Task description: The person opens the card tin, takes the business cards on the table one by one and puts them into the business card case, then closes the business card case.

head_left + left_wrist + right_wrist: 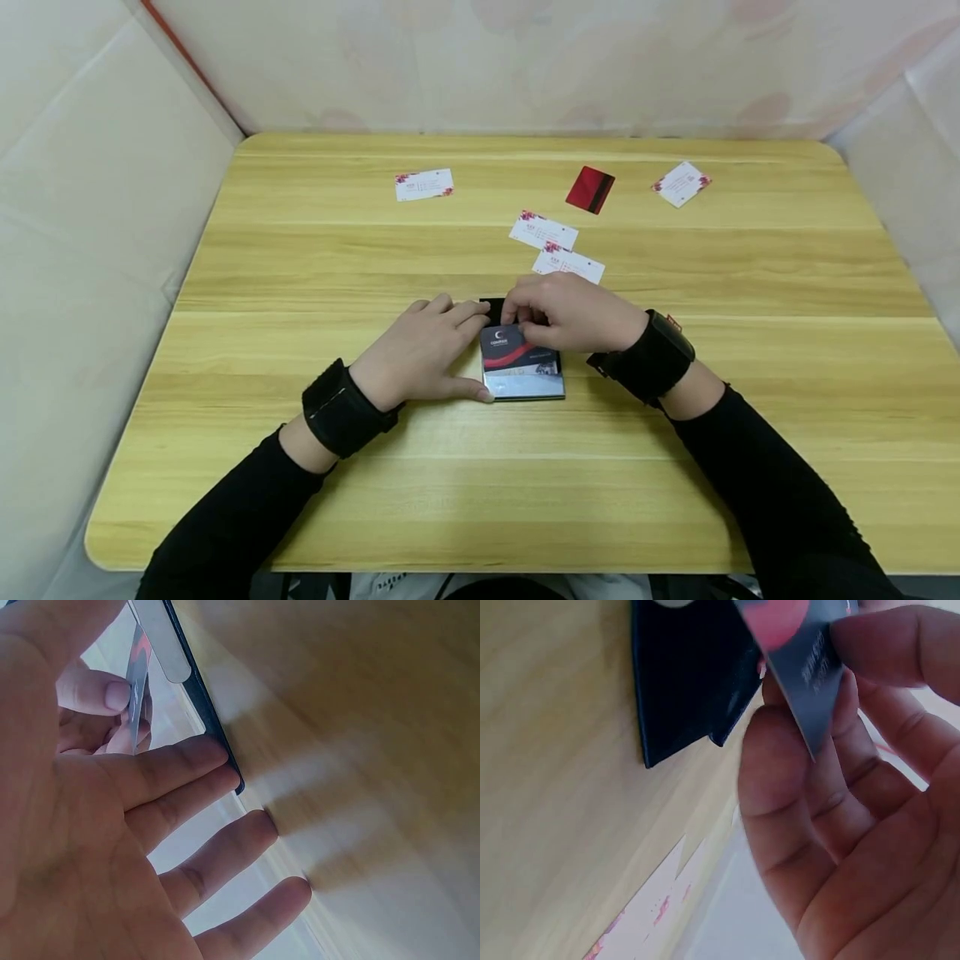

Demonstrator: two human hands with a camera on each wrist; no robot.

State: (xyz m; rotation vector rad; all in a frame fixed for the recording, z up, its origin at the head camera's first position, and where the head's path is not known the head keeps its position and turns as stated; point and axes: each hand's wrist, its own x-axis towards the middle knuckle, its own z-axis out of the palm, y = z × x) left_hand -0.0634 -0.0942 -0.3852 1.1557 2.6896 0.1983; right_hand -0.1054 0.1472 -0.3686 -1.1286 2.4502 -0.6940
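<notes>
A flat card case lies open on the table in the head view, with a silver front part [528, 386] and a black flap [492, 309] behind it. My right hand [576, 312] pinches a dark grey card [504, 337] with a red stripe between thumb and fingers, over the case. In the right wrist view, one corner of that card [802, 682] sticks out past the fingertips, beside the black flap [694, 682]. My left hand [423, 350] has its fingers stretched out, two fingertips against the black edge [201, 705] and the thumb at the case's near left corner.
Two overlapping white business cards with red flowers, an upper one [542, 231] and a lower one [570, 263], lie just beyond the right hand. Farther back are a white card [424, 185], a red card [585, 188] with a dark stripe and another white card [682, 184].
</notes>
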